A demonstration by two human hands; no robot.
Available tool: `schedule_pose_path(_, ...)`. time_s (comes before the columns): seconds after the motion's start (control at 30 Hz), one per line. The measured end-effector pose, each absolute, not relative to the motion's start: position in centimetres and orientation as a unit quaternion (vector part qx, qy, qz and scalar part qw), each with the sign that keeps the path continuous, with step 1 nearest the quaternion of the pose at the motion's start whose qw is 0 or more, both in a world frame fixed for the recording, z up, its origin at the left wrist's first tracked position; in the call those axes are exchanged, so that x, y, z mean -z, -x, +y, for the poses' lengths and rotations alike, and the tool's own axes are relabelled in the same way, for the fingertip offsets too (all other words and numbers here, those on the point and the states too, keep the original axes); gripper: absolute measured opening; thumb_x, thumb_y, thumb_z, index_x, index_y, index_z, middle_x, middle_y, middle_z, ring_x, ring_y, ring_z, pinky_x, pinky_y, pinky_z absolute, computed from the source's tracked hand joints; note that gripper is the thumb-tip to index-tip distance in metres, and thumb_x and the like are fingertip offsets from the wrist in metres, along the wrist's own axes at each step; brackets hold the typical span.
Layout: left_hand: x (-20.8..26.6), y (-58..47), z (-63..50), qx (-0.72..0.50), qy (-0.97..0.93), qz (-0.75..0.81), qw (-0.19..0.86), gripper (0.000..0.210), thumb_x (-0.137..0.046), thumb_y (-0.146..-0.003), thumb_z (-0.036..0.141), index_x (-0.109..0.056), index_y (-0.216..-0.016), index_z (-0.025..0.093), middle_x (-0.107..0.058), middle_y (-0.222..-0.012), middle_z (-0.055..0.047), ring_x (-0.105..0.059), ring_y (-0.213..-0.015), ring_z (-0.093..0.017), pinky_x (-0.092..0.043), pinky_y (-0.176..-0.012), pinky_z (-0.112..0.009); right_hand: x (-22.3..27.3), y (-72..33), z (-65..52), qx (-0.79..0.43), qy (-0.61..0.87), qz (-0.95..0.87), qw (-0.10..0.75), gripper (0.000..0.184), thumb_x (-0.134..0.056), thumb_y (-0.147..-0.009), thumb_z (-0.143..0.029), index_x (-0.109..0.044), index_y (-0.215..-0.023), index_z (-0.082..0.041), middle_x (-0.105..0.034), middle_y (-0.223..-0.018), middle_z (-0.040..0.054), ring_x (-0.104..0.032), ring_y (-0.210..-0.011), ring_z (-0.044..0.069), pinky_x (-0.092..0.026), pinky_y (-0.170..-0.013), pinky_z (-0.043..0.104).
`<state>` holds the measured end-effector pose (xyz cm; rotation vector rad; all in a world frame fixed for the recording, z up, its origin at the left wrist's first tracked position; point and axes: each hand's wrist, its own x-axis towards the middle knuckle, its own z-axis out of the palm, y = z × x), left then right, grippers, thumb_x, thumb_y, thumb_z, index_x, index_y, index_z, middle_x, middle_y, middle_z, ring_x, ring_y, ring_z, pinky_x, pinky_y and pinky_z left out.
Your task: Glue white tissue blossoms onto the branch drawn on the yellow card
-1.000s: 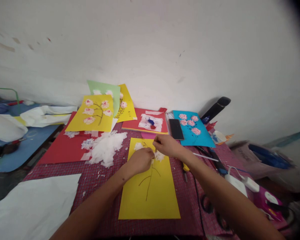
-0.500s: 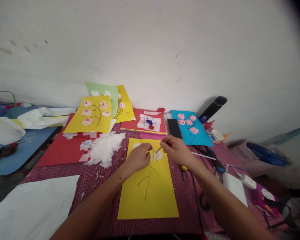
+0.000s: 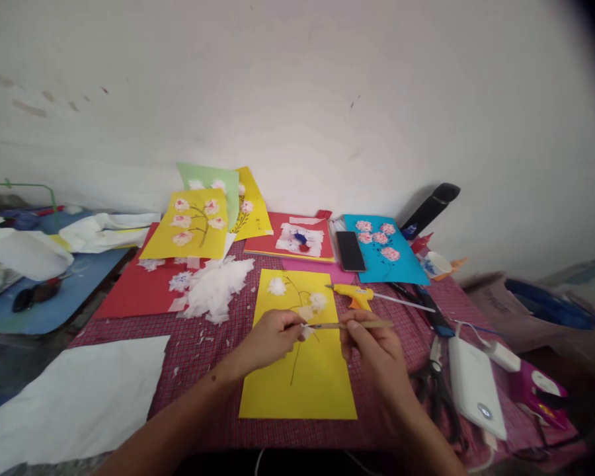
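My right hand holds a slim paintbrush with a pale wooden handle, level above the yellow sheet. Its dark tip points left and meets a small white paper piece pinched in my left hand. Below both hands the sheet carries a drawn branching stem, partly hidden. White tufted paper flowers sit near its top, one at the left and another at the right. A yellow glue gun lies just beyond my right hand.
Left of the sheet is a heap of white paper scraps. Finished flower pictures and a blue one lean near the wall. A phone, scissors and a white power bank lie to the right.
Both hands have come down and nearer from the sheet's top. The brush has swung from steep to level, its tip now at my left fingers. The glue gun and upper flowers are uncovered.
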<state>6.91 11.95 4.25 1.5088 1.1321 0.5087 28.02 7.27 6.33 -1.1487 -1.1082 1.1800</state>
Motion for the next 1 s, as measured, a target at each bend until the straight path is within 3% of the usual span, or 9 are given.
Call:
schedule_pose_path(0.27,-3.4,-6.4,11.1,-0.239,-0.562,0.486,0.625,0.023,-0.053,-0.083,0.036,-0.064,-0.080,0.016,-0.063,-0.067,0.000,-0.047,-0.044,-0.008,-0.038,-0.043,-0.020,-4.3,-28.4,5.5,-0.519,0.483,-0.407,0.576,0.012,-0.060,-0.093,-0.032,-0.064,-0.097,-0.021,-0.061,-0.070,-0.0005,-0.053,-0.050,0.011,-0.040,-0.047,0.024)
schedule_pose_path(0.33,-3.6,-6.1,11.0,-0.245,-0.559,0.493,0.620,0.026,-0.053,-0.085,0.040,-0.063,-0.079,0.016,-0.065,-0.070,-0.001,-0.047,-0.044,-0.007,-0.037,-0.043,-0.020,-4.0,-29.0,4.9,-0.464,0.517,-0.475,0.541,0.012,-0.057,-0.095,-0.031,-0.065,-0.098,-0.022,-0.063,-0.076,0.0013,-0.056,-0.054,0.013,-0.044,-0.051,0.026)
schedule_pose_path(0.43,-3.7,-5.3,11.2,-0.245,-0.582,0.513,0.582,0.027,-0.056,-0.085,0.042,-0.060,-0.075,0.017,-0.056,-0.056,0.004,-0.047,-0.043,-0.008,-0.035,-0.044,-0.019,-3.5,-29.8,3.6,-0.337,0.544,-0.633,0.436,0.015,-0.055,-0.094,-0.024,-0.068,-0.104,-0.024,-0.067,-0.091,0.0055,-0.065,-0.073,0.018,-0.054,-0.069,0.033)
schedule_pose_path(0.57,-3.0,-4.6,12.2,-0.286,-0.578,0.525,0.556,0.022,-0.062,-0.080,0.038,-0.058,-0.075,0.018,-0.054,-0.057,0.005,-0.051,-0.046,-0.009,-0.040,-0.046,-0.020,-2.5,-30.0,2.0,-0.229,0.501,-0.778,0.300,0.035,-0.051,-0.090,-0.012,-0.067,-0.117,-0.027,-0.068,-0.108,0.0105,-0.068,-0.093,0.024,-0.058,-0.080,0.040)
schedule_pose_path(0.63,-2.5,-4.6,12.7,-0.307,-0.567,0.518,0.562,0.018,-0.062,-0.079,0.035,-0.058,-0.077,0.018,-0.055,-0.059,0.005,-0.052,-0.047,-0.009,-0.042,-0.047,-0.021,-2.0,-29.8,1.3,-0.208,0.498,-0.795,0.276,0.039,-0.049,-0.089,-0.010,-0.066,-0.120,-0.027,-0.067,-0.109,0.0116,-0.069,-0.091,0.024,-0.059,-0.077,0.039)
schedule_pose_path(0.8,-1.9,-4.9,13.1,-0.307,-0.561,0.504,0.581,0.013,-0.062,-0.077,0.030,-0.058,-0.080,0.017,-0.054,-0.059,0.006,-0.050,-0.045,-0.008,-0.039,-0.046,-0.020,-1.1,-29.4,0.4,-0.202,0.504,-0.782,0.306,0.038,-0.047,-0.091,-0.010,-0.061,-0.123,-0.026,-0.064,-0.112,0.0127,-0.068,-0.097,0.024,-0.059,-0.082,0.038)
schedule_pose_path(1.0,-2.7,-5.6,13.5,-0.288,-0.569,0.503,0.583,0.018,-0.061,-0.080,0.032,-0.064,-0.086,0.015,-0.057,-0.062,0.004,-0.050,-0.048,-0.008,-0.040,-0.048,-0.021,-1.5,-29.2,0.3,-0.202,0.528,-0.810,0.159,0.049,-0.045,-0.084,-0.004,-0.062,-0.126,-0.023,-0.063,-0.120,0.0132,-0.068,-0.097,0.024,-0.058,-0.083,0.038)
